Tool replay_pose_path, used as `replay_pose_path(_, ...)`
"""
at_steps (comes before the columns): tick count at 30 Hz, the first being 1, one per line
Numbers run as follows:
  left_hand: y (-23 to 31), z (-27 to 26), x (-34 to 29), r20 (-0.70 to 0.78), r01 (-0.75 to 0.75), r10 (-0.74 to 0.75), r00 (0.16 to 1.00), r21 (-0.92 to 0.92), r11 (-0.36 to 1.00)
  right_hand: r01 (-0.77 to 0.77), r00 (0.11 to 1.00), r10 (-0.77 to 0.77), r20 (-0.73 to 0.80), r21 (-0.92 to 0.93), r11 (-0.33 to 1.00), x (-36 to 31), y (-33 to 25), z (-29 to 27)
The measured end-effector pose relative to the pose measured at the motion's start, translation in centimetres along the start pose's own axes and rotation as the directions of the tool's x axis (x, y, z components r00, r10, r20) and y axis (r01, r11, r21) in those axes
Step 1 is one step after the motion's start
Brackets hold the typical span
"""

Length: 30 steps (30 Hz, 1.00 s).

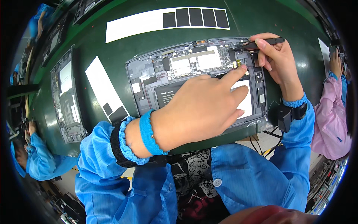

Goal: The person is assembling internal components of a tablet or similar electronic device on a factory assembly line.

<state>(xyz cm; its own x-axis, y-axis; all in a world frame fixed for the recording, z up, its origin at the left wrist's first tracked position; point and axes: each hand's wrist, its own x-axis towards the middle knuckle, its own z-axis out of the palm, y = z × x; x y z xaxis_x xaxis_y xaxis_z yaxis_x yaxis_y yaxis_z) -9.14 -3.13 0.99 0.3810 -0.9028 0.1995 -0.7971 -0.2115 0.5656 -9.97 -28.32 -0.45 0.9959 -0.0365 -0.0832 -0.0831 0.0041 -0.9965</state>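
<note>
An opened tablet [140, 69] lies in front of me, its circuit board [181, 65] and black battery [164, 95] exposed. My left hand [201, 108] reaches across it, palm down, holding nothing. Its index fingertip touches the board's right part, beside a small piece of yellow tape [238, 63]; the other fingers are apart. At the upper right corner, my right hand [278, 58] is closed on black tweezers [257, 45]. Their tips point left, at the board near a dark strip; whether they grip anything is too small to tell. My left hand covers much of the battery.
Behind the tablet lies a white sheet with black rectangular stickers [201, 17]. Another white strip [104, 80] with black pieces sits to its left. Farther left is a second opened tablet [67, 97] on the green table [261, 22]. Co-workers' sleeves [330, 119] show at both sides.
</note>
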Motion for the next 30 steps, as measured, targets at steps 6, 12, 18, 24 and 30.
replay_pose_path(6,0.5,-0.3,0.0,0.020,0.004,-0.005,1.000,0.042,0.999,-0.016,1.000,0.016,-0.017,-0.018,1.000,0.0,-0.1,0.0)
replay_pose_path(12,0.7,1.0,0.1,-0.114,0.009,0.014,0.993,0.197,0.980,0.005,1.000,-0.004,-0.012,0.014,1.000,0.0,-0.2,0.1)
replay_pose_path(18,1.1,0.9,0.1,-0.105,0.053,-0.027,0.994,0.254,0.966,0.106,0.994,-0.105,-0.028,0.049,0.993,0.0,0.1,0.5)
replay_pose_path(24,0.7,0.9,0.0,-0.136,0.055,-0.014,0.991,0.308,0.950,0.069,0.996,-0.065,-0.068,0.052,0.996,-0.4,-0.6,0.9)
replay_pose_path(30,1.5,-1.3,-1.8,-0.190,0.062,-0.010,0.982,0.272,0.960,0.152,0.906,-0.180,-0.382,-0.104,0.983,-1.3,-0.9,2.1)
